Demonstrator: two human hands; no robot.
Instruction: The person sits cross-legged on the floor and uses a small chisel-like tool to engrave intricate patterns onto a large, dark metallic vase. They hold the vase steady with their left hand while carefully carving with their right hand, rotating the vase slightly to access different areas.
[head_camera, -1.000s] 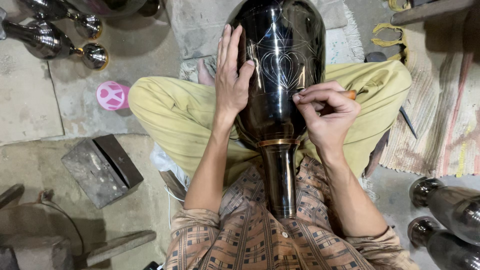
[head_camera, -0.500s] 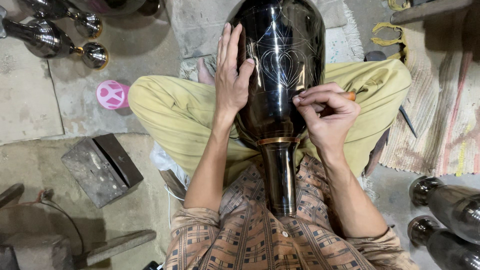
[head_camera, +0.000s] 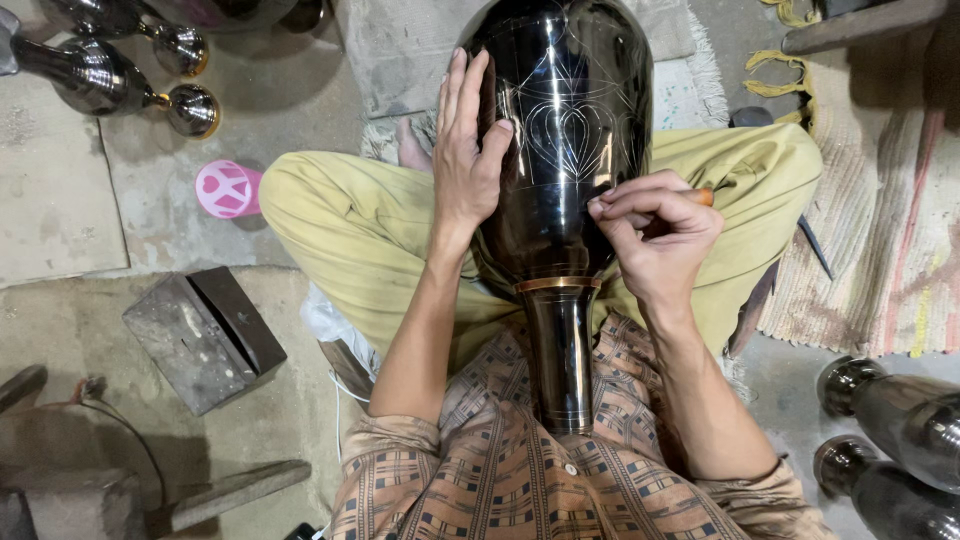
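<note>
One black engraved vase, left hand flat, fingers apart; right hand fingers clamped on one tool.

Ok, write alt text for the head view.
A seated person's left hand lies flat against a large dark metal vase resting on their lap, while the right hand presses a small tool to its engraved heart pattern. Other metal vessels lie on the floor nearby.
</note>
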